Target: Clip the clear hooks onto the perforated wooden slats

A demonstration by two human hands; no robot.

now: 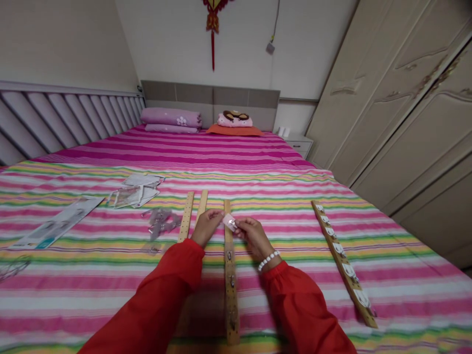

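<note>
Pinched between my two hands is a small adhesive hook [229, 222], a clear square pad with a shiny metal hook. My left hand [208, 225] is closed at its left edge, and the fingers of my right hand [255, 235] grip its right side. Below them lies a wooden strip with holes [231, 295], lengthwise, with several metal hooks on clear pads along its nearer part. Left of it are two more wooden strips, one perforated [187, 216] and one plainer [202, 202], partly covered by my left hand. A pile of clear adhesive hooks [162, 220] lies beside them.
On the right lies a wooden strip [344, 263] carrying several white hooks. White packets [138, 189] and a long flat package [61, 222] lie on the left, near thin wire pieces [14, 267]. The striped bed [287, 305] is bordered by a wardrobe [387, 98].
</note>
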